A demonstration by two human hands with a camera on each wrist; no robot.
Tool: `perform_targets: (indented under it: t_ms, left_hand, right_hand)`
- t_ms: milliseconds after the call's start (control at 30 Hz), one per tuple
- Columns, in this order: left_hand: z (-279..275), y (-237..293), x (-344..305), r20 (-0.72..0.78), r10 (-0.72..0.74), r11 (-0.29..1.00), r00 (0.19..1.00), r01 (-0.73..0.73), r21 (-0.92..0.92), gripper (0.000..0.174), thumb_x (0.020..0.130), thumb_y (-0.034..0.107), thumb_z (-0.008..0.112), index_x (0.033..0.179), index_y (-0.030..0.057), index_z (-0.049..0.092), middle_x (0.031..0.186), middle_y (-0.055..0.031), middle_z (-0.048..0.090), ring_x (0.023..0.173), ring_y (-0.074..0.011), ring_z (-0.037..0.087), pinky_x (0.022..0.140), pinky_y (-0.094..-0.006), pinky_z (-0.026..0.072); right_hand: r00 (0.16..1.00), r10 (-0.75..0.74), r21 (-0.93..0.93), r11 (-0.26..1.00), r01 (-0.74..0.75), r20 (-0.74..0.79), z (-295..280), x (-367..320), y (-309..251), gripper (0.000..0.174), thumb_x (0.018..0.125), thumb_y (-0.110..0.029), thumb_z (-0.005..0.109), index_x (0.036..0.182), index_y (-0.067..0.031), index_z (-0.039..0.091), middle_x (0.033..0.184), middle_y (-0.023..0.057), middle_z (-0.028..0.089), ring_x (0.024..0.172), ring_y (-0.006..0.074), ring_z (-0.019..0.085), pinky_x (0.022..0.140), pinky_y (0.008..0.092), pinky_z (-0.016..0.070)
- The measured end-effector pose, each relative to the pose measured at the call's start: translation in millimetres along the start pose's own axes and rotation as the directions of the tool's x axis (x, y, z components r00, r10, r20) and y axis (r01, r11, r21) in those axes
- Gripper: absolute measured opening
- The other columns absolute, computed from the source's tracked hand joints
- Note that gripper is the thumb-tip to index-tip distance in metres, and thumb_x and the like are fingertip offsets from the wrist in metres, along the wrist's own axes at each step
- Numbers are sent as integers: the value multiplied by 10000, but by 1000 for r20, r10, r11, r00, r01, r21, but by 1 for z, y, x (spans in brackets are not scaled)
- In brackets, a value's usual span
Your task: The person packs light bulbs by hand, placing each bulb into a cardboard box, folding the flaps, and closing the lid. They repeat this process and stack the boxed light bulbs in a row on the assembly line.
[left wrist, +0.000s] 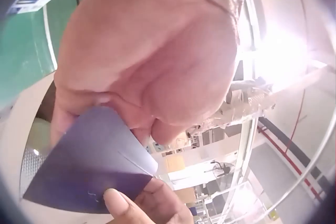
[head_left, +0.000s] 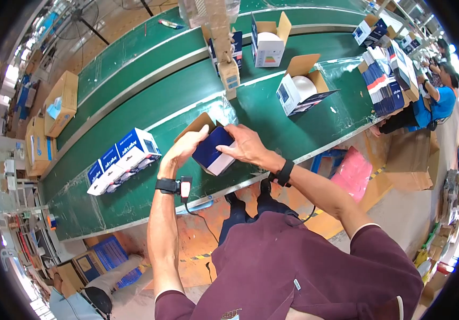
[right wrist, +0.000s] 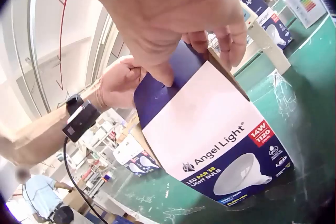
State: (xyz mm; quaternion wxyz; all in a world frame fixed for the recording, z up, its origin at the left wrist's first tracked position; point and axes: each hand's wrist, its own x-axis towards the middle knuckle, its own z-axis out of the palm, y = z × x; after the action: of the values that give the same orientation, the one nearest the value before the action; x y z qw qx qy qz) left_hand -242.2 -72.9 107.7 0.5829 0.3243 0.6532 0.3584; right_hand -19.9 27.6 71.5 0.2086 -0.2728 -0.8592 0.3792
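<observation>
A blue-and-white light bulb box (head_left: 213, 152) stands at the near edge of the green bench, lettered "Angel Light" and "LED PAR 38" in the right wrist view. Its blue top flap (right wrist: 181, 69) is tilted, and a brown flap (head_left: 193, 127) rises behind. My left hand (head_left: 185, 146) holds the box at its left side, fingers by the flap's edge and partly hidden behind the flap in the left wrist view. From the right, my right hand (head_left: 246, 145) grips the top, thumb pressed on the blue flap and fingers reaching over the far side. The box's inside is hidden.
Several bulb boxes (head_left: 120, 160) stand in a row at left. Open boxes with white bulbs (head_left: 305, 88) sit at right, near stacked flat cartons (head_left: 381, 85). A post (head_left: 223, 48) rises beyond my hands. Another person (head_left: 442, 101) works at far right.
</observation>
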Motion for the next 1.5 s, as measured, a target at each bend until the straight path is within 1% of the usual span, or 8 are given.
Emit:
perform_targets:
  t_ms: [167, 433, 833, 933, 1133, 1300, 1467, 1500]
  left_hand:
    - [-6, -29, 21, 24, -123, 856, 992, 118, -503, 341, 1047, 295, 675, 1192, -6, 744, 1075, -81, 782, 894, -139, 727, 838, -313, 590]
    - [-1, -9, 14, 264, -143, 979, 954, 175, -101, 204, 943, 42, 743, 1138, 15, 797, 1006, -44, 785, 856, -125, 739, 788, -305, 612]
    - [0, -28, 18, 350, -4, 983, 937, 68, -170, 139, 1001, 115, 725, 1096, 15, 726, 951, 9, 723, 832, -75, 659, 767, -257, 555]
    - [3, -26, 23, 246, -63, 994, 967, 82, -69, 220, 992, 194, 752, 1108, 11, 716, 961, 3, 714, 836, -79, 650, 780, -264, 552]
    - [7, -31, 34, 460, -50, 998, 886, 63, -13, 462, 917, 302, 827, 1235, 4, 675, 1057, -33, 726, 924, -113, 659, 835, -320, 574]
    - [9, -22, 27, 343, -7, 963, 939, -86, 256, 346, 884, 313, 859, 1034, 17, 759, 912, -18, 739, 795, -101, 649, 754, -305, 565]
    - [-30, 72, -37, 64, 313, 845, 948, -309, 437, 185, 871, 157, 793, 988, 13, 800, 988, -69, 770, 871, -168, 719, 786, -314, 581]
    - [-69, 77, -39, -139, 724, 679, 675, -664, 311, 209, 924, 157, 747, 1067, 11, 789, 1063, -97, 769, 970, -215, 729, 874, -341, 586]
  right_hand:
    - [1000, -15, -64, 998, 14, -13, 4, 3, 0, 596, 841, -472, 824, 1227, -51, 652, 974, 205, 716, 926, 408, 688, 827, 501, 565]
    - [986, -145, -82, 985, 152, 88, -11, 2, 8, 650, 870, -562, 793, 1238, -51, 632, 985, 198, 722, 932, 411, 692, 840, 497, 551]
    - [948, -295, -155, 937, 312, 121, -14, -6, 11, 715, 830, -478, 855, 1324, -55, 560, 1080, 186, 709, 1003, 399, 693, 888, 481, 547]
    - [948, -310, -175, 932, 319, 77, -6, -11, 15, 738, 810, -420, 876, 1349, -61, 520, 1087, 190, 699, 1010, 408, 685, 898, 487, 539]
    - [985, -155, -170, 971, 165, 70, 5, -19, 7, 718, 794, -353, 894, 1335, -78, 511, 1055, 198, 686, 982, 418, 673, 872, 497, 537]
    - [987, -163, -118, 980, 163, 13, 10, -26, 8, 662, 818, -317, 880, 1326, -81, 526, 1018, 191, 677, 947, 415, 668, 850, 501, 536]
    - [948, -316, -63, 946, 317, 31, -3, -19, 21, 594, 934, -280, 774, 1420, -61, 513, 995, 199, 668, 916, 411, 661, 842, 503, 529]
    - [964, -259, -62, 963, 263, 59, -10, -18, 16, 609, 965, -283, 736, 1470, -57, 482, 995, 204, 664, 911, 409, 659, 834, 499, 528]
